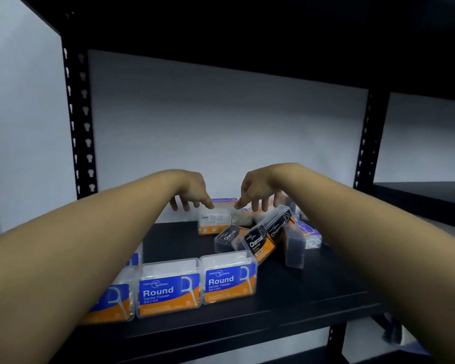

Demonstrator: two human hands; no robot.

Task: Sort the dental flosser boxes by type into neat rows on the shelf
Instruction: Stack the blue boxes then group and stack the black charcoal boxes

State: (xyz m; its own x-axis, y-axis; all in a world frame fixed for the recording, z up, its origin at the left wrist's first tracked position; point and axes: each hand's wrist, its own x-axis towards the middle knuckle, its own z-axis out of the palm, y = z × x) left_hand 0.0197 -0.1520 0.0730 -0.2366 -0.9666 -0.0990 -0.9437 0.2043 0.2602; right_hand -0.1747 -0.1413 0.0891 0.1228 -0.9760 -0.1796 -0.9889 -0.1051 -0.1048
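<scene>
Both hands reach to the back pile: left hand [192, 191] and right hand [258, 191] spread, fingers down, holding nothing, likely to grab the rear box [214, 219]. Round boxes [229, 281] already rowed along shelf [313, 292] front; Charcoal boxes [258, 243] still jumbled mid-shelf.

Leftmost Round box [111, 302] half behind the left forearm; rear jumbled boxes [306, 232] blurred, labels unreadable.

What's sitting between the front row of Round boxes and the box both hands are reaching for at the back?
Head view: mostly bare dark shelf lies between the Round row and the back box; the tumbled Charcoal boxes lie just right of that gap.
</scene>
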